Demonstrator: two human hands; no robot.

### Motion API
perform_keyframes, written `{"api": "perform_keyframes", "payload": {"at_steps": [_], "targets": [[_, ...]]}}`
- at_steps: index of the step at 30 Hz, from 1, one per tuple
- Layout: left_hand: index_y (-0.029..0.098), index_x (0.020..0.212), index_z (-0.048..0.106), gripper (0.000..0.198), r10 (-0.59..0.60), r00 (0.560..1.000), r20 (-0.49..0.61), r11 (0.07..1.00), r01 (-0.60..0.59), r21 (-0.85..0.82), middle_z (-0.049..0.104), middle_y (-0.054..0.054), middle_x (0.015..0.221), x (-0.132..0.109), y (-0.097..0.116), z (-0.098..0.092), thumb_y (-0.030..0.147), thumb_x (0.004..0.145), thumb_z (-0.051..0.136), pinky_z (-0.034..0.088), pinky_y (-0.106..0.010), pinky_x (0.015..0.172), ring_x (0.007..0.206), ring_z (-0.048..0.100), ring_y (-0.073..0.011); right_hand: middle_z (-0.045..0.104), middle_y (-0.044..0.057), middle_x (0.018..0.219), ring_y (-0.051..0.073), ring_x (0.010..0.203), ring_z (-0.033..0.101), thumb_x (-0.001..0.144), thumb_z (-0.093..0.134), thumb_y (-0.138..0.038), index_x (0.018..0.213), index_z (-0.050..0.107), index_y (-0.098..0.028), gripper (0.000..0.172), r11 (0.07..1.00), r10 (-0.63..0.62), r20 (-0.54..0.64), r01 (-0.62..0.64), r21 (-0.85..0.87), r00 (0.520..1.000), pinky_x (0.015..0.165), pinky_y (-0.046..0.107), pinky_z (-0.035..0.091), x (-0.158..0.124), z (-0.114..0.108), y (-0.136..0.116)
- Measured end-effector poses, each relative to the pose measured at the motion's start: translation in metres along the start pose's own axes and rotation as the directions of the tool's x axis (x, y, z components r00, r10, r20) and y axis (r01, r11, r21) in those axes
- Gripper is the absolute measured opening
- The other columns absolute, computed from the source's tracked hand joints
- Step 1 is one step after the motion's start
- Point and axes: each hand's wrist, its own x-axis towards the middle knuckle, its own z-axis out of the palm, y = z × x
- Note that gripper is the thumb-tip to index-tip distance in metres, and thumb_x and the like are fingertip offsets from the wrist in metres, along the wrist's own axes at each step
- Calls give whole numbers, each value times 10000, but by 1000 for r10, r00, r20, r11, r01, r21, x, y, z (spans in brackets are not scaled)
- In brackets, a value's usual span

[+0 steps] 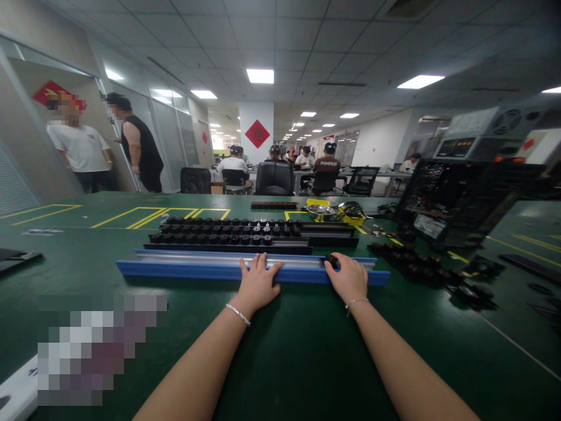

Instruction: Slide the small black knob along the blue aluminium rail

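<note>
Your left hand (258, 280) lies spread on the blue rail (302, 275), grasping nothing. The rail's long axis runs left to right under both hands, its ends pointing out past each. Your right hand (350, 278), the nearer, pinches a small black part (333, 261) at the channel; its long axis is unclear.

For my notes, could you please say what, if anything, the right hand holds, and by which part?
The right hand grips a small black part; exactly where cannot be told.
</note>
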Motion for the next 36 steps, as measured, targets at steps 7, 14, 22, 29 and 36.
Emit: {"api": "perform_keyframes", "payload": {"at_steps": [7,14,22,29,36], "targets": [[430,1321,328,623,-19,999,31,1000,19,5,268,-80,1453,-1,2,-3,456,735,539,32,-661,999,1329,196,-344,642,65,1040,228,980,534,804,436,-419,1043,602,-214,356,1000,11,8,-10,-9,1000,884,355,301,1,0,2],[426,1329,318,628,-25,998,55,1000,25,6,260,-77,1460,-1,4,-8,438,741,535,32,-661,999,1331,191,-349,645,77,1022,240,984,532,799,428,-400,1039,594,-196,355,999,41,17,-41,-20,999,882,355,294,3,-1,8],[419,1330,322,622,-30,998,61,999,29,13,256,-68,1464,-2,5,-10,433,745,533,32,-651,1006,1337,176,-343,650,78,1004,238,963,539,796,421,-375,1027,592,-189,343,999,45,9,-45,-24,999,873,352,299,3,-3,9],[419,1325,328,617,-26,998,57,1000,26,6,258,-80,1462,-2,4,-9,438,744,535,30,-644,1009,1338,181,-336,652,81,973,236,945,540,785,423,-350,1011,594,-182,330,999,47,-2,-47,-25,999,873,357,297,3,-3,10],[419,1327,324,622,-22,998,57,1000,22,5,261,-79,1461,-2,4,-9,431,742,538,34,-646,1007,1337,181,-338,649,84,962,237,950,540,784,414,-350,1004,590,-185,327,997,70,-10,-71,-35,997,879,370,294,3,-5,12]]}}
